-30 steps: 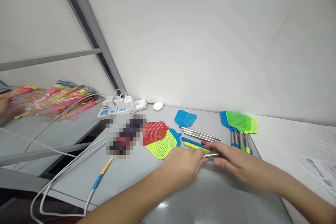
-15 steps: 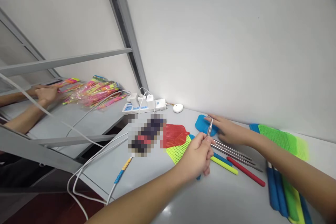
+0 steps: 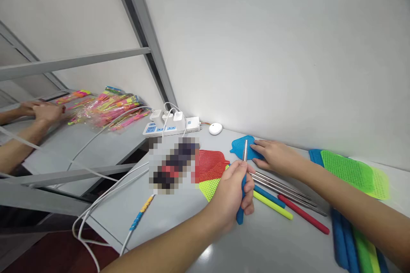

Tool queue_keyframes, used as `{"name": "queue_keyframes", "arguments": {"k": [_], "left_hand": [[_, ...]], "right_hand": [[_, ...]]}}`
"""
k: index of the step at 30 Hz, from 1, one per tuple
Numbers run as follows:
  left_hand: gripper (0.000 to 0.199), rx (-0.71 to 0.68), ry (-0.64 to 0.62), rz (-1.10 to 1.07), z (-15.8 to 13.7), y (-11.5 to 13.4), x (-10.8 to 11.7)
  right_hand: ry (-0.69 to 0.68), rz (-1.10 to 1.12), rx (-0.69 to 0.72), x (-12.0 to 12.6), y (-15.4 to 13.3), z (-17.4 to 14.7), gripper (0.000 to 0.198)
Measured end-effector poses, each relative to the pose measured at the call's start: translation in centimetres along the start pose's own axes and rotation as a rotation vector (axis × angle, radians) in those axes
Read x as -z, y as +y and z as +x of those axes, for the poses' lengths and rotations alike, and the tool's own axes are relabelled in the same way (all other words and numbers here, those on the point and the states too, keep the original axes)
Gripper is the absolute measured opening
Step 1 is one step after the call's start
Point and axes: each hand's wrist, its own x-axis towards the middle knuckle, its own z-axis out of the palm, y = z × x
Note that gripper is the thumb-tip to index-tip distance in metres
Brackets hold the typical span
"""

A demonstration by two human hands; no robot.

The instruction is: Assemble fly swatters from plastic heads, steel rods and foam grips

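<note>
My left hand (image 3: 229, 190) is closed around a blue fly swatter handle (image 3: 240, 216), with a metal telescopic rod (image 3: 245, 150) sticking up from its top. Behind the rod is a blue mesh swatter head (image 3: 241, 146), its neck pointing left. The stretched fingers of my right hand (image 3: 277, 153) touch the right edge of that head, thumb apart. A red head (image 3: 211, 163) overlaps a yellow one (image 3: 207, 187) left of my left hand. Between my arms lie several metal rods (image 3: 285, 188) and loose handles: blue (image 3: 270, 196), yellow (image 3: 273, 205) and red (image 3: 303, 214).
At the right are stacked swatters with green heads (image 3: 346, 170) and several handles (image 3: 360, 239). A power strip (image 3: 192, 124) with plugs, a white case (image 3: 215, 128) and a blurred-out object (image 3: 174, 166) are on the left. Past the metal frame (image 3: 77, 60), another person's hands (image 3: 48, 111) are near bagged items (image 3: 112, 108).
The blue head has turned so its neck points left, with my right fingers at its edge. My left hand has tilted the handle more upright. The view has shifted slightly.
</note>
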Motion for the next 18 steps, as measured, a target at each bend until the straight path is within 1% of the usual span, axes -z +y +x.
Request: {"name": "queue_keyframes", "arguments": {"k": [2, 4, 6, 8, 11, 13, 16, 18], "left_hand": [[0.027, -0.024, 0.021, -0.001, 0.1, 0.1, 0.0], [0.028, -0.046, 0.039, 0.002, 0.2, 0.2, 0.1], [0.028, -0.063, 0.044, 0.010, 0.2, 0.4, 0.1], [0.027, -0.056, 0.020, 0.036, 0.2, 0.5, 0.2], [0.025, -0.024, -0.049, 0.099, 0.0, 0.6, 0.2], [0.025, -0.011, -0.093, 0.143, -0.1, 0.5, 0.1], [0.026, 0.012, -0.157, 0.241, -0.3, 0.1, -0.1], [0.027, 0.018, -0.221, 0.343, -0.7, -0.1, -0.4]], "right_hand": [[0.028, -0.033, 0.005, -0.3, -0.2, 0.2, 0.029], [0.048, -0.028, -0.013, -0.2, -0.3, 0.2, 0.021], [0.085, -0.021, -0.052, 0.2, -0.1, 0.0, 0.021], [0.144, -0.018, -0.118, 1.0, 0.3, -0.7, 0.026], [0.278, -0.011, -0.262, 3.0, 0.7, -2.9, 0.031], [0.410, 0.104, -0.390, 4.7, 0.4, -5.2, 0.029], [0.605, 0.411, -0.578, 7.0, -0.9, -9.2, 0.024], [0.732, 0.647, -0.695, 8.1, -1.9, -11.8, 0.022]]}}
